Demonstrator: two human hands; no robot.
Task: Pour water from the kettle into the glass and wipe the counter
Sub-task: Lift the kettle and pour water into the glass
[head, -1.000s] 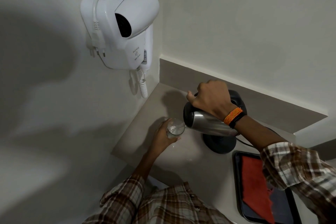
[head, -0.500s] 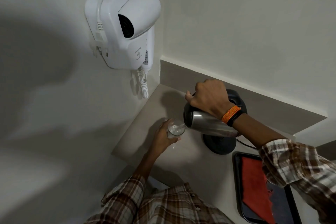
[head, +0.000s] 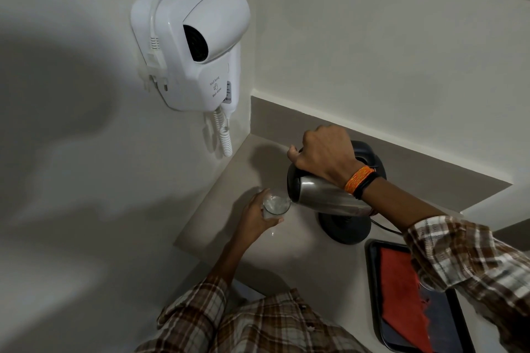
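Fingers (head: 321, 140) grip one kettle (head: 324, 198), tipped at one glass (head: 276, 206).

I saw my right hand (head: 325, 156) gripping the tilted steel kettle (head: 324, 198), its spout at the glass (head: 276, 205) my left hand (head: 258, 218) held above the counter (head: 286, 252), beside a tray (head: 372, 281).

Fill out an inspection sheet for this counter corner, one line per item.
Surface: beige counter, small wet glint below the glass.
Job's things: steel kettle tilted, spout at the glass; red cloth on the black tray.
Clutter: kettle base.
Grippers: left hand holds the glass; right hand grips the kettle handle.
Cables: base cord; coiled dryer cord.
Surroundings: wall hair dryer.
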